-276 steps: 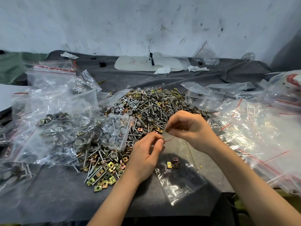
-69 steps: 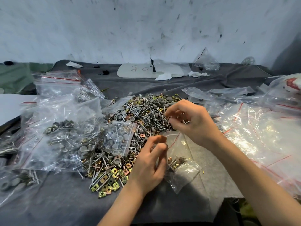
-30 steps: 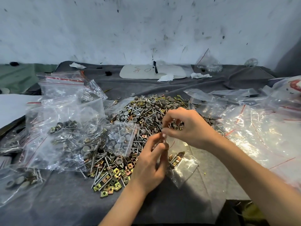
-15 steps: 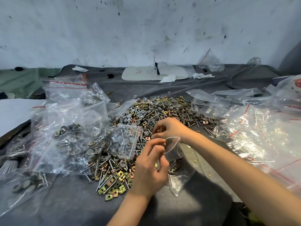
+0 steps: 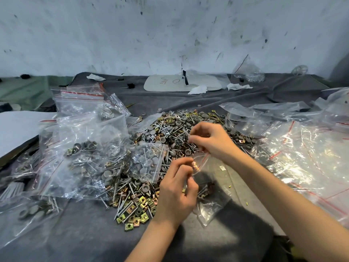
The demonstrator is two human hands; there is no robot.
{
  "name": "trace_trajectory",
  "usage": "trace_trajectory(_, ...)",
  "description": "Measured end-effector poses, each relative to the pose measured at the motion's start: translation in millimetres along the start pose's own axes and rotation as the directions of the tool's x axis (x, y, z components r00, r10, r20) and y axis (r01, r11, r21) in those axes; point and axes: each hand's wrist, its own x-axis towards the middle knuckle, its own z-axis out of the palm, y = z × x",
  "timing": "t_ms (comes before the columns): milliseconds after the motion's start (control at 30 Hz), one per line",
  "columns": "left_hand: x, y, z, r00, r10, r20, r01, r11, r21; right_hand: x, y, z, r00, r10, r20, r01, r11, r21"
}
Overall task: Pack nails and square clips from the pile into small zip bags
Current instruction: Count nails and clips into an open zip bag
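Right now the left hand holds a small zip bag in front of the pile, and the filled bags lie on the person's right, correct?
No. The left hand does hold the bag in front of the pile, but the head view shows the filled bags on the person's left.

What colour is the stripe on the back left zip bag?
Red: a thin line along the top of the zip bag, clear in the head view.

Right hand (image 5: 209,140) over the pile (image 5: 170,129): fingertips blurred, can't tell what they pinch. Left hand (image 5: 177,191) in front of pile covers part of small zip bag (image 5: 211,207); contents too small to count. Loose bags (image 5: 311,157) right of pile cut by frame edge. White board (image 5: 170,85) behind pile: writing unreadable.
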Motion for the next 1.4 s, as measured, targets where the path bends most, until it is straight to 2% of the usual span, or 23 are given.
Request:
trace_trajectory(67, 0.2, -0.3, -0.2, 1.000, 0.007, 0.000, -0.007, 1.000, 0.001, -8.2, -16.5, -15.6, 0.998, -0.062, 0.004, 0.062, 0.995, 0.078)
trace_trajectory(200, 1.1, 0.2, -0.1, 1.000, 0.004, 0.007, -0.004, 1.000, -0.001, -26.3, -41.3, -37.7, 0.974, -0.187, 0.130, 0.194, 0.980, -0.047)
trace_trajectory(267, 1.5, -0.1, 0.4, 1.000, 0.011, 0.011, -0.011, 1.000, -0.002, -32.3, -47.5, -40.8, 0.953, -0.189, 0.237, 0.237, 0.952, -0.193)
trace_trajectory(367, 1.2, 0.1, 0.4, 1.000, 0.012, 0.003, -0.012, 1.000, -0.020, -35.7, -50.8, -35.4, 0.907, -0.215, 0.362, 0.379, 0.791, -0.480)
trace_trajectory(467, 0.7, 0.9, -0.1, 1.000, 0.015, 0.003, -0.015, 1.000, -0.026, -36.9, -50.3, -29.7, 0.890, -0.224, 0.396, 0.417, 0.749, -0.515)
trace_trajectory(600, 1.0, 1.5, 0.0, 1.000, 0.010, -0.013, -0.010, 1.000, -0.020, -33.3, -43.9, -31.8, 0.938, -0.257, 0.233, 0.332, 0.861, -0.386)
trace_trajectory(767, 0.6, 0.5, 0.9, 1.000, 0.008, -0.015, -0.008, 1.000, -0.023, -20.3, -13.5, -29.2, 0.992, -0.108, 0.071, 0.126, 0.935, -0.332)
trace_trajectory(833, 0.3, 0.0, 2.0, 1.000, -0.005, -0.009, 0.005, 1.000, -0.025, -15.2, 4.0, -22.8, 0.999, -0.042, 0.030, 0.050, 0.925, -0.377)
trace_trajectory(967, -0.3, -0.8, 3.4, 1.000, -0.012, -0.008, 0.012, 0.999, -0.036, -5.4, 38.7, -11.1, 0.995, 0.096, -0.030, -0.097, 0.837, -0.539)
trace_trajectory(1233, -0.2, -1.2, 3.7, 1.000, -0.006, 0.002, 0.006, 1.000, -0.030, -2.9, 55.9, 8.9, 0.994, 0.038, -0.099, -0.096, 0.710, -0.698)
trace_trajectory(1300, -0.6, -1.6, 3.6, 1.000, -0.012, 0.003, 0.012, 1.000, -0.028, -2.9, 53.5, 8.8, 0.991, 0.056, -0.119, -0.121, 0.739, -0.662)
trace_trajectory(1400, -0.8, -2.5, 3.6, 1.000, -0.022, 0.005, 0.022, 1.000, -0.020, -7.6, 39.2, 1.7, 0.987, 0.059, -0.150, -0.130, 0.845, -0.519)
